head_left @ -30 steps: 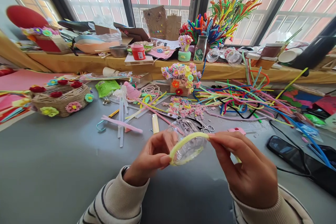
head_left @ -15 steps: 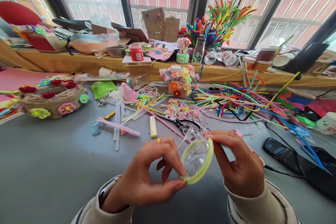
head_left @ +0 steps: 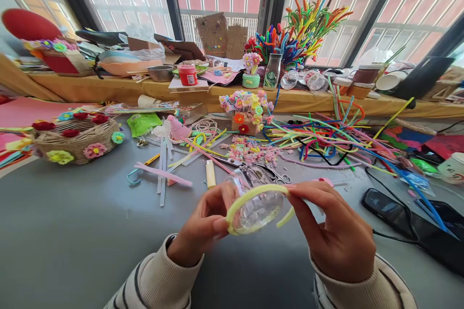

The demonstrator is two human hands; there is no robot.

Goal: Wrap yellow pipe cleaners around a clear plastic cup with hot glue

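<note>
A clear plastic cup (head_left: 259, 210) is tilted in front of me, one end turned my way. My left hand (head_left: 199, 227) is closed around its left side, the thumb pressing a yellow pipe cleaner (head_left: 253, 192) to the edge. My right hand (head_left: 335, 229) pinches that pipe cleaner between thumb and fingertips at the cup's upper right. The pipe cleaner curves along the left and top of the rim; a loose end hangs below the right fingers, apart from the cup. Behind the cup lie scissors (head_left: 284, 178) and a pale yellow glue-gun-sized lighter (head_left: 210, 175).
A twine basket with flowers (head_left: 68, 142) stands at left. Clear glue sticks (head_left: 162, 178) lie mid-table. Loose pipe cleaners (head_left: 315, 140) are heaped at back right, beside pink fluffy clippings (head_left: 250, 150). A phone (head_left: 387, 212) with a cable lies at right; a crowded ledge runs behind.
The cup has turned, and its rim has swung left and up. My left hand has shifted its hold leftward. The pipe cleaner's loose end now shows below my right fingers.
</note>
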